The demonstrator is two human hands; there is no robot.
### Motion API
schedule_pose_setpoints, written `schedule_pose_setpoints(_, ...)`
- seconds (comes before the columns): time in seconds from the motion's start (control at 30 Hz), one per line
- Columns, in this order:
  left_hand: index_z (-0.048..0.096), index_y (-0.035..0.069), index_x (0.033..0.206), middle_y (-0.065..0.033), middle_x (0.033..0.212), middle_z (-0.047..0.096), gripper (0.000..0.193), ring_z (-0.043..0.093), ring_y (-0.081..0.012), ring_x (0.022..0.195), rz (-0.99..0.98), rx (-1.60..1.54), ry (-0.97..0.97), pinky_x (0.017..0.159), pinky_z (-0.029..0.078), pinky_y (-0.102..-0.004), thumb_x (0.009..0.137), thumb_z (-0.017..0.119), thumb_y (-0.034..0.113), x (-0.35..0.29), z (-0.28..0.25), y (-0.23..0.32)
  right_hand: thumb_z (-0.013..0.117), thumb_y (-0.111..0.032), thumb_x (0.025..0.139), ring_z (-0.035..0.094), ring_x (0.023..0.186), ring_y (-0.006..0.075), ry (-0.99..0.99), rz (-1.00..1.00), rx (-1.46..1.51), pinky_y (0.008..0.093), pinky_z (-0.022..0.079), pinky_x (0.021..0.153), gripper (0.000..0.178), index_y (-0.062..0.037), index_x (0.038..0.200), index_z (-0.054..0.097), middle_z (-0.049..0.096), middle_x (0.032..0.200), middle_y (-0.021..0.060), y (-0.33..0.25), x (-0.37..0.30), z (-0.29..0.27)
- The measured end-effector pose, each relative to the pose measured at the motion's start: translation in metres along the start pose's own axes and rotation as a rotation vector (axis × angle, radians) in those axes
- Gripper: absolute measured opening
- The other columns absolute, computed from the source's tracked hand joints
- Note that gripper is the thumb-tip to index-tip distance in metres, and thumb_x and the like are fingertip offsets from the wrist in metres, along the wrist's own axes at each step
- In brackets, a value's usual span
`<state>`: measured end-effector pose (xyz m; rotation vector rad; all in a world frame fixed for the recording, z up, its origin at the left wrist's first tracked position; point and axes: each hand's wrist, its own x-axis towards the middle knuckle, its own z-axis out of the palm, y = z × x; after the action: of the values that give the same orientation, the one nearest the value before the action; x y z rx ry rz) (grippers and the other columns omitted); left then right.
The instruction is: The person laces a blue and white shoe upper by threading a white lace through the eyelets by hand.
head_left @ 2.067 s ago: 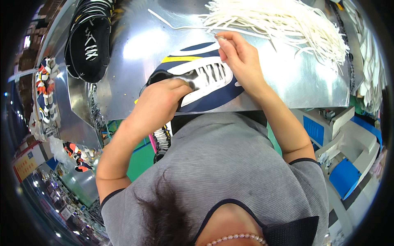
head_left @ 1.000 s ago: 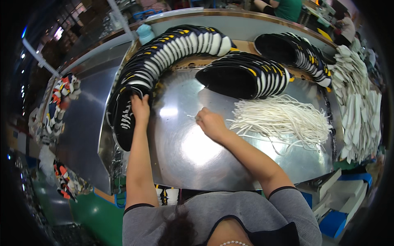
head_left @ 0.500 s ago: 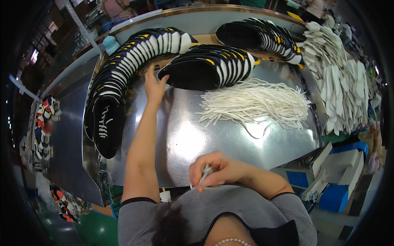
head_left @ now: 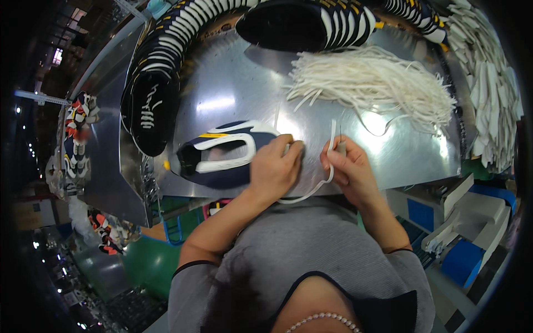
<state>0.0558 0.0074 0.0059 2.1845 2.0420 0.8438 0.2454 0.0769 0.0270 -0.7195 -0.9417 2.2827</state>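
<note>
A navy shoe upper (head_left: 225, 175) with white eyelet panels and a yellow stripe lies on the metal table in front of me, its heel to the left. Over its right-hand end my left hand (head_left: 276, 168) is closed, fingers bent and gripping the upper. A short distance to the right, my right hand (head_left: 353, 166) pinches a white shoelace (head_left: 332, 133). The same fingers hold a small grey-handled tool (head_left: 341, 147) with a thin metal tip. From there the lace loops down toward the table's near edge, below my left hand.
Beyond my hands lies a heap of white laces (head_left: 372, 83). A nested row of uppers (head_left: 145, 114) curves along the left, and another stack (head_left: 288, 28) sits at the far side. White strip-like pieces (head_left: 491, 94) are piled at the right, above a blue-and-beige machine (head_left: 483, 222).
My left hand has come back from the far stack, and an upper now lies before me under it. My right hand has moved right and forward with the lace. The view has shifted.
</note>
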Motion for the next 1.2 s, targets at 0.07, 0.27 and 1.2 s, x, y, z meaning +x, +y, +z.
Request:
schedule_pose_setpoints(0.07, 0.068, 0.007, 0.105, -0.0116, 0.103, 0.065, 0.022, 0.067, -0.0309, 0.084, -0.053, -0.151, -0.019, 0.073, 0.054, -0.0379, 0.083, 0.070, 0.009, -0.002, 0.004, -0.002, 0.062, -0.020, 0.099, 0.034, 0.050, 0.0001, 0.028, 0.015, -0.056, 0.0163, 0.024, 0.045, 0.012, -0.0087, 0.100, 0.058, 0.062, 0.079, 0.0008, 0.002, 0.010, 0.011)
schedule_pose_setpoints(0.27, 0.072, 0.005, 0.096, -0.0101, 0.094, 0.067, 0.014, 0.066, -0.0285, 0.084, -0.201, 0.183, 0.130, 0.074, 0.053, -0.0378, 0.082, 0.074, 0.005, -0.049, -0.104, -0.032, 0.064, -0.020, 0.098, 0.035, 0.052, 0.0008, -0.066, 0.113, -0.196, 0.0192, 0.025, 0.046, 0.014, -0.0061, 0.099, 0.062, 0.063, 0.077, -0.0011, 0.009, 0.057, 0.045)
schedule_pose_setpoints(1.2, 0.069, 0.003, 0.113, -0.0040, 0.107, 0.070, 0.025, 0.065, -0.0109, 0.097, -0.839, -1.399, -0.041, 0.083, 0.051, -0.0243, 0.098, 0.067, 0.023, -0.009, -0.046, -0.058, 0.067, -0.014, 0.094, 0.053, 0.063, 0.0023, -0.029, -0.056, -0.654, 0.0186, 0.038, 0.059, 0.011, -0.0036, 0.094, 0.068, 0.066, 0.069, 0.0002, 0.024, 0.079, 0.058)
